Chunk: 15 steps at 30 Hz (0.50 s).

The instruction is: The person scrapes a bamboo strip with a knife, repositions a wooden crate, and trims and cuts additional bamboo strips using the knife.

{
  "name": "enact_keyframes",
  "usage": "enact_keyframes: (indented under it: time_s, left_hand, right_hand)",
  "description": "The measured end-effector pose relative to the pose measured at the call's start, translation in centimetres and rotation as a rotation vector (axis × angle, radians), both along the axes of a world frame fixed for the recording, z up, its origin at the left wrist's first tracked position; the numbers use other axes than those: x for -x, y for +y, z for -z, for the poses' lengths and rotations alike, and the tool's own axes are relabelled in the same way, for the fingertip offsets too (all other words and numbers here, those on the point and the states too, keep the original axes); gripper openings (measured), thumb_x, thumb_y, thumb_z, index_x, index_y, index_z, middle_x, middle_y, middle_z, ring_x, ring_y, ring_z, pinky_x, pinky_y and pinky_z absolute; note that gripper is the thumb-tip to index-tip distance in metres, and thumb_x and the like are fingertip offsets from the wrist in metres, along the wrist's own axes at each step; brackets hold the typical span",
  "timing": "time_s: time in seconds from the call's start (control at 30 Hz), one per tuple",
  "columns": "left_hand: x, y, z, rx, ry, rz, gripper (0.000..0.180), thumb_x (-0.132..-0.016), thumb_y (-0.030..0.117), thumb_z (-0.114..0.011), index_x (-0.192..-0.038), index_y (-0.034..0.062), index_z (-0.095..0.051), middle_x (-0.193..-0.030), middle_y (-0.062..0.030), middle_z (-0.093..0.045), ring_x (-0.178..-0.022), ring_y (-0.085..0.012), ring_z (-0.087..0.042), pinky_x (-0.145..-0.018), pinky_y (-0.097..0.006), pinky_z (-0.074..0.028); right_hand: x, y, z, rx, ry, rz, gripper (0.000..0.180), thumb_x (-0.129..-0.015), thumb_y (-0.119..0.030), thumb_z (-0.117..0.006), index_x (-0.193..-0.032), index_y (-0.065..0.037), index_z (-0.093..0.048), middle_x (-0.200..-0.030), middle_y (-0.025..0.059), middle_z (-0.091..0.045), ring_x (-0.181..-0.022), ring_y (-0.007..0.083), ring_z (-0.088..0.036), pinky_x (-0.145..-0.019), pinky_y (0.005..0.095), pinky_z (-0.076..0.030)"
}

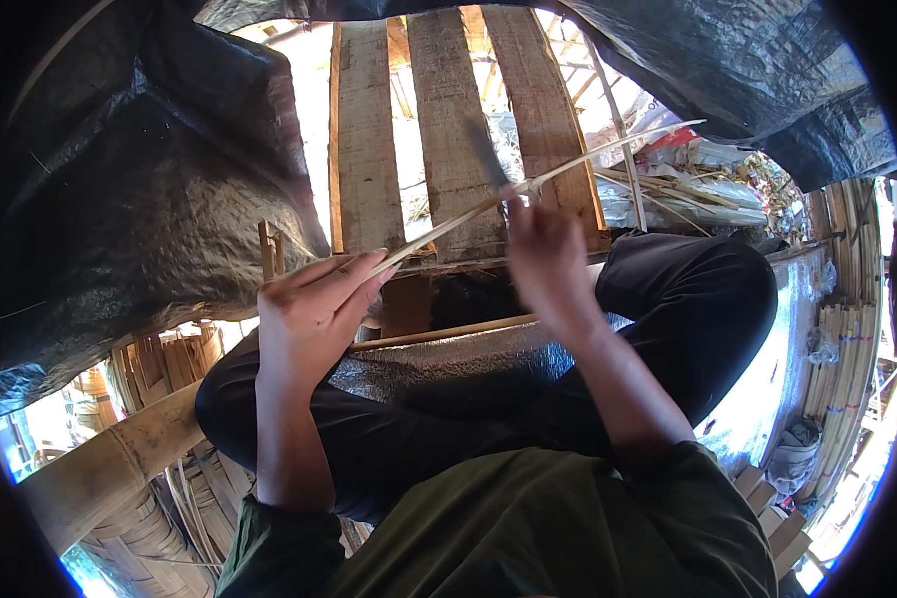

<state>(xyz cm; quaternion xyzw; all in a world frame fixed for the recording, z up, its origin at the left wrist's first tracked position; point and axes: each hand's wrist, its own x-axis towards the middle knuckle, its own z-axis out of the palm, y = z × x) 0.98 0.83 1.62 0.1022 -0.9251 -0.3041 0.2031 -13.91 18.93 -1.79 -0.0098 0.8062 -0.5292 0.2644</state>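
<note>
Pinching strip [448, 228], left fingers [361, 267]; right fingers [541, 227] clamped on knife [489, 159]; strip juts past right edge of planks [365, 130].

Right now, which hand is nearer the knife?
Right. The right hand grips the knife; the left hand is apart from it, to its left, holding the strip.

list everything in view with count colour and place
strip: 1, pale tan, slanting across centre
knife: 1, grey, blurred, above centre
planks: 3, brown, top centre
plastic sheeting: count unclear, black, both upper sides
rod: 1, tan, across lap
foil-like sheeting: count unclear, silver, below rod
bamboo pole: 1, tan, lower left
slats: many, tan, right edge
left hand: 1, bare, holding strip, left
right hand: 1, bare, holding knife, centre
trousers: 1 pair, black, centre
shirt: 1, green, bottom
</note>
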Motion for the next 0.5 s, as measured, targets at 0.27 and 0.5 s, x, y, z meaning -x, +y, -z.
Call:
enact_keyframes:
  time_s: [0.27, 0.5]
  left_hand:
    - [0.1, 0.3, -0.2, -0.008, -0.015, -0.002, 0.025, -0.08, 0.006, -0.079, -0.104, 0.0066, -0.076, -0.084, -0.0091, -0.074, -0.065, -0.0176, -0.07, -0.056, -0.028, -0.054]
    - [0.3, 0.8, -0.5, -0.03, -0.048, 0.008, 0.023, -0.081, 0.006, -0.078, -0.103, 0.0051, -0.076, -0.084, -0.0087, -0.074, -0.066, -0.0166, -0.071, -0.056, -0.027, -0.054]
  right_hand:
    - [-0.6, -0.4, -0.7, -0.046, 0.015, -0.022, 0.053, -0.102, -0.033, -0.056, -0.065, 0.005, -0.057, -0.047, 0.0118, -0.039, -0.047, 0.0143, -0.034, -0.047, 0.0385, -0.035]
    - [-0.2, 0.1, -0.3, -0.004, 0.148, -0.039, 0.054, -0.104, -0.036, -0.054, -0.066, 0.002, -0.055, -0.048, 0.0005, -0.038, -0.051, 0.0056, -0.032, -0.045, 0.033, -0.029]
